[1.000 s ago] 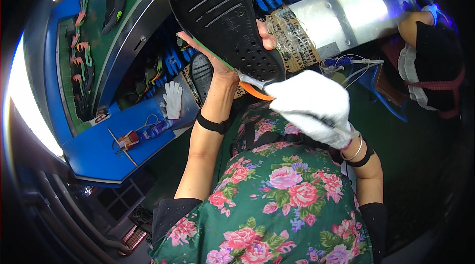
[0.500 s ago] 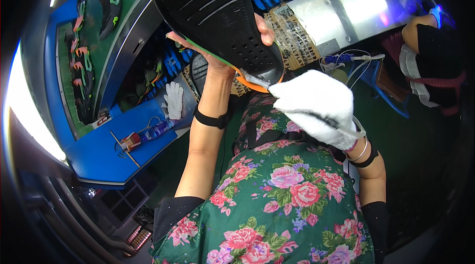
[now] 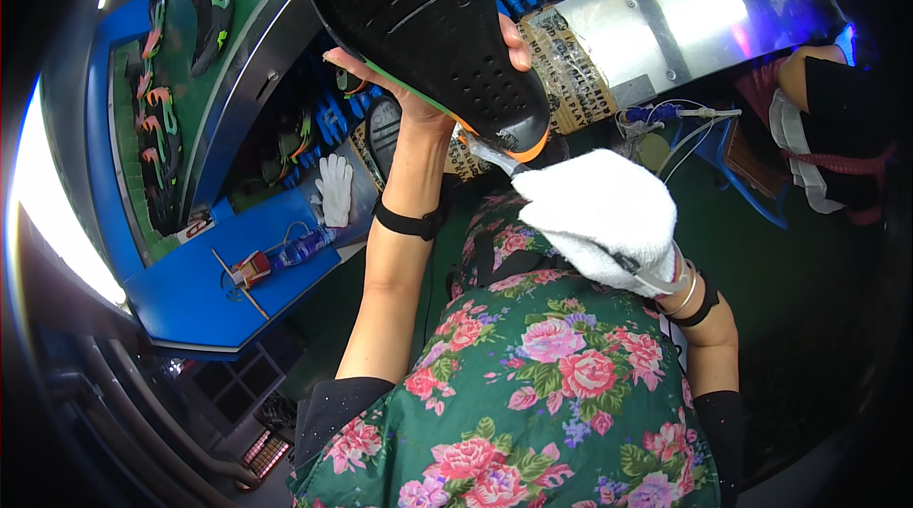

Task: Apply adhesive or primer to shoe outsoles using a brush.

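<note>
My left hand (image 3: 418, 99) holds up a black shoe (image 3: 423, 18) with its grooved sole facing me; green and orange trim shows along the sole's edge. My right hand (image 3: 599, 213), in a white knitted glove, grips a thin metal tool (image 3: 495, 158) whose tip touches the shoe's orange heel edge. A black band sits on each of my wrists. My floral apron fills the lower middle.
A green conveyor (image 3: 171, 127) at the left carries several shoes with orange and green straps. A blue shelf (image 3: 247, 289) holds a white glove (image 3: 333, 189), a bottle and a stick. A shiny metal cover (image 3: 685, 23) runs behind. Another person (image 3: 827, 127) sits at the right.
The shoe has risen closer to the camera and shifted slightly left. My gloved right hand stays at the heel edge with the tool.
</note>
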Demonstrator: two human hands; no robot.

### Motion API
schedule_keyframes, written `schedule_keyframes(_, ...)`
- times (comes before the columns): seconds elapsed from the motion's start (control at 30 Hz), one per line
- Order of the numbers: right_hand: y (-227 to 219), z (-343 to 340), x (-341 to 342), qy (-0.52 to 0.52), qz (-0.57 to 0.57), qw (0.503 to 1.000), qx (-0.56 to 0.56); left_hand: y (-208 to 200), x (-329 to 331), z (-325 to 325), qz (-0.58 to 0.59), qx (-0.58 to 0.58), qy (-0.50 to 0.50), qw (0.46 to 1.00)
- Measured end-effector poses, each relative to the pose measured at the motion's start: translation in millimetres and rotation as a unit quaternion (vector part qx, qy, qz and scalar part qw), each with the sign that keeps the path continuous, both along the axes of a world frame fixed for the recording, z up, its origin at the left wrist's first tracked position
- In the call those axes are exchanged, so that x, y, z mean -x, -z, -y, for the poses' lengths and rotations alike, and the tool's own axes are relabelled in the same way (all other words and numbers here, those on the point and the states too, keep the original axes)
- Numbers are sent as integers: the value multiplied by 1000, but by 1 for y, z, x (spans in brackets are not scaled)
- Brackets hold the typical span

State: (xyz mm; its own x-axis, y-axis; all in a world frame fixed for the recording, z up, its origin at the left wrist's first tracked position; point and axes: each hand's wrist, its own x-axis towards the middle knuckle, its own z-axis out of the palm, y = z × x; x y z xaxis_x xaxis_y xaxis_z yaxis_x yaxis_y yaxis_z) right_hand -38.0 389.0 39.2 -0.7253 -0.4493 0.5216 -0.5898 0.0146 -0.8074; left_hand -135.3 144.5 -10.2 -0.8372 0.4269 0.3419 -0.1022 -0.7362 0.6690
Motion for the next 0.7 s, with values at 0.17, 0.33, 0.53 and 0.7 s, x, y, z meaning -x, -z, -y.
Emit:
schedule_keyframes(0.17, -9, 5, 0, 18, 53, 997, 54, -9, -13, -18, 152, -48, -16, 987)
schedule_keyframes(0.33, 1, -4, 1, 108, 77, 990, 40, 4, -9, -6, 98, -15, -35, 994)
schedule_keyframes(0.53, -1, -8, 6, 17, 89, 996, 5, -2, -9, -18, 94, -20, -28, 995)
schedule_keyframes(0.7, 1, -13, 17, -27, 86, 994, 60, 2, -8, -14, 126, -1, 19, 992)
